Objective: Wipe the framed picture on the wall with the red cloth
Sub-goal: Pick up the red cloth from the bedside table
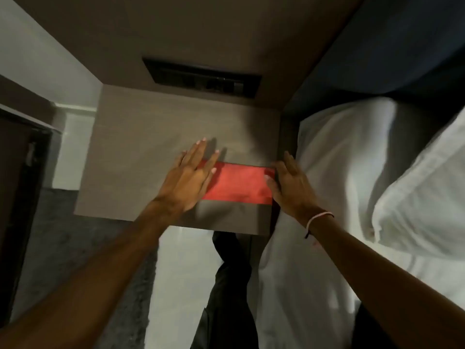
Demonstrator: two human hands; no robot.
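Note:
A red cloth, folded into a flat rectangle, lies on the right part of a grey-brown nightstand top. My left hand rests flat on the cloth's left end with fingers spread. My right hand touches the cloth's right edge with thumb and fingertips, a thin pink band on its wrist. No framed picture is in view.
A dark switch panel sits in the brown wall panel behind the nightstand. A bed with a white pillow and white sheets lies to the right. Grey carpet and a dark doorway are on the left. My dark-trousered leg shows below.

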